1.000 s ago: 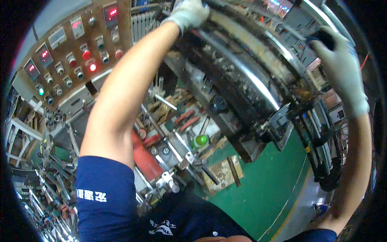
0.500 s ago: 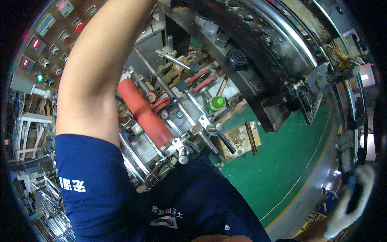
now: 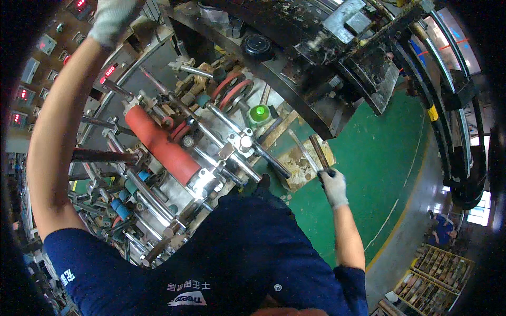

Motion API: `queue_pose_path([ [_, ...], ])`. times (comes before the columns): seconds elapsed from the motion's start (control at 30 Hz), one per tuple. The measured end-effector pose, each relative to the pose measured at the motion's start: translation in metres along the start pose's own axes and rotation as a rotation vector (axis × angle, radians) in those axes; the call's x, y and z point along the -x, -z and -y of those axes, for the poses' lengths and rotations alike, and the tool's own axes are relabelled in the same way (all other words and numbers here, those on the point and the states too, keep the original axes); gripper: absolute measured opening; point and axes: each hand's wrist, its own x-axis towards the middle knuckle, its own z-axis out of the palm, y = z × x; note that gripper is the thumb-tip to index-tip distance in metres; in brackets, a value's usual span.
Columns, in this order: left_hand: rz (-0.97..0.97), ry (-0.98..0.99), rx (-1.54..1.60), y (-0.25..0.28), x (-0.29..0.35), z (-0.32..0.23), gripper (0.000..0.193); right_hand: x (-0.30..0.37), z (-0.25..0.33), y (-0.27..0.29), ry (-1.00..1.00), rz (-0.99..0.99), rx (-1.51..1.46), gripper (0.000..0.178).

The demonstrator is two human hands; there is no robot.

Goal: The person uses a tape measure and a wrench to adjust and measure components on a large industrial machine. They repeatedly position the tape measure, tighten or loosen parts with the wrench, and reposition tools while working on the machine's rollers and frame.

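Note:
My right hand (image 3: 333, 187), in a pale glove with dark fingertips, is closed around the near end of a thin light metal bar (image 3: 304, 151). The bar points away from me over a worn, stained board (image 3: 298, 171), beside a dark brown bar (image 3: 318, 151) whose near end is by my fingertips. At the far left my gloved left hand (image 3: 115, 20) is raised by the control panel (image 3: 39, 68). The picture's top edge cuts it off, so its fingers cannot be made out.
A red roller (image 3: 163, 145) lies among chrome rods and clamps in front of me. Behind the board stands a green-capped container (image 3: 260, 114). Dark machine framework (image 3: 295, 89) spans the far side. Green floor (image 3: 379, 158) lies to the right, with racks (image 3: 432, 279) beyond.
My right hand has come from the lower right rim to the board, and a light bar now shows in it. My left hand has come into view at the top. The view has shifted.

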Motion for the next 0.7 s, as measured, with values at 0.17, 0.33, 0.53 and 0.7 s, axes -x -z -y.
queue_pose_path([
  [0.17,0.347,-0.06,-0.194,0.044,0.054,-0.064,0.044,-0.112,-0.01,-0.114,0.066,0.019,0.049,0.029],
  [0.33,0.814,0.001,-0.071,0.019,0.076,-0.052,0.091,-0.165,0.013,-0.175,0.257,-0.06,-0.076,0.037],
  [0.53,1.062,-0.119,-0.074,-0.013,0.083,-0.08,0.085,-0.086,0.029,-0.139,0.286,0.296,-0.302,0.04],
  [0.7,1.058,-0.144,-0.026,-0.052,0.098,-0.101,0.073,-0.05,0.003,-0.101,0.206,0.179,-0.103,0.053],
])
